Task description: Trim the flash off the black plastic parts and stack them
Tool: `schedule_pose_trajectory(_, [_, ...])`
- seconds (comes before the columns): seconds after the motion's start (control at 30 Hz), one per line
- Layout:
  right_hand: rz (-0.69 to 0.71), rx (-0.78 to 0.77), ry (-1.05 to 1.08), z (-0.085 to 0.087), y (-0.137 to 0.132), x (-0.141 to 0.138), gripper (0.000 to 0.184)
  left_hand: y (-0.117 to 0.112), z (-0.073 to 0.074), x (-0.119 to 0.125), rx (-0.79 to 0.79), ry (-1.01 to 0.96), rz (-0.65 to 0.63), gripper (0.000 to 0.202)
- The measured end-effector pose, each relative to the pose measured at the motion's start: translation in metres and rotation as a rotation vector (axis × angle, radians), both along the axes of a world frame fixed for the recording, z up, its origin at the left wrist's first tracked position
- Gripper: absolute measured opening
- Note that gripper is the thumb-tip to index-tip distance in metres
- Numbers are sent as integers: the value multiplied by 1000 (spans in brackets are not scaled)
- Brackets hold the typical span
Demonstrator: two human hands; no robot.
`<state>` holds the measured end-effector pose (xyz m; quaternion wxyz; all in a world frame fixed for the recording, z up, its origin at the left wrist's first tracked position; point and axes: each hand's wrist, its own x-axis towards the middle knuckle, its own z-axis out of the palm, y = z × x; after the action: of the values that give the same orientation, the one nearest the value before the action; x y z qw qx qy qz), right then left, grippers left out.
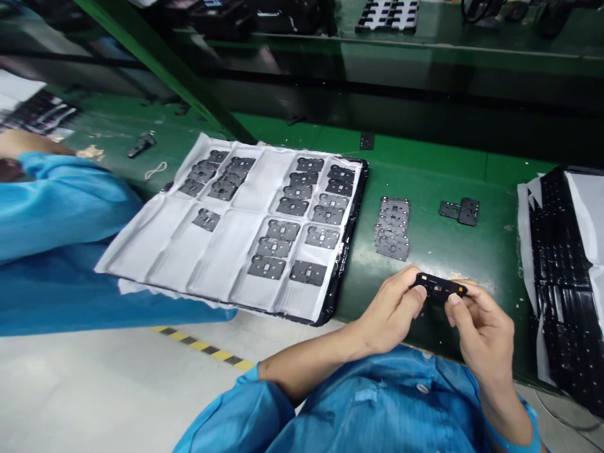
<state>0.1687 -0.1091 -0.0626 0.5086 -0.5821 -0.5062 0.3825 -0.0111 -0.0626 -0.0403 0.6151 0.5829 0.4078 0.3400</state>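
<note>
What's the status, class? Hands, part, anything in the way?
Left hand, right hand: gripping opposite ends. Black part: held between them. Overlapping plates beyond, not in the way.

Straight ahead of my left hand (394, 309), overlapping plates (393, 226) lie in the way; ahead of my right hand (487, 330), a plate pair (469, 212) does. Between them, bare tabletop (425, 220) leaves me a lane forward. Leftward, the lined tray (224, 251) blocks low sweeps; rightward, a white-sheeted black stack (557, 270) does.
</note>
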Motion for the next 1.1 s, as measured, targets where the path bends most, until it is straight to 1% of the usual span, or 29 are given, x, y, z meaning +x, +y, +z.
schedule_pose_trajectory(0.1, [29,33,-63,-3,-3,0,11,1,-2,3,-85,-38,38,30])
schedule_pose_trajectory(0.17, [44,44,-92,-5,-4,1,12,1,-3,5,-115,-49,55,32])
schedule_pose_trajectory(0.3, [66,78,-131,-6,-5,3,15,1,-4,5,-130,-73,63,34])
schedule_pose_trajectory(0.43, [92,123,-167,-4,-3,3,16,1,-6,5,-151,-105,72,32])
schedule_pose_trajectory(0.7, [139,153,-171,-3,-2,5,19,2,-13,7,-132,-151,67,43])
schedule_pose_trajectory(0.87, [156,147,-184,-4,-3,6,19,2,-15,8,-93,-165,82,45])
schedule_pose_trajectory(0.93, [151,133,-175,-4,-3,6,18,2,-16,10,-80,-156,98,43])
schedule_pose_trajectory(1.1, [119,104,-143,-6,-5,7,15,3,-16,12,-83,-139,105,30])
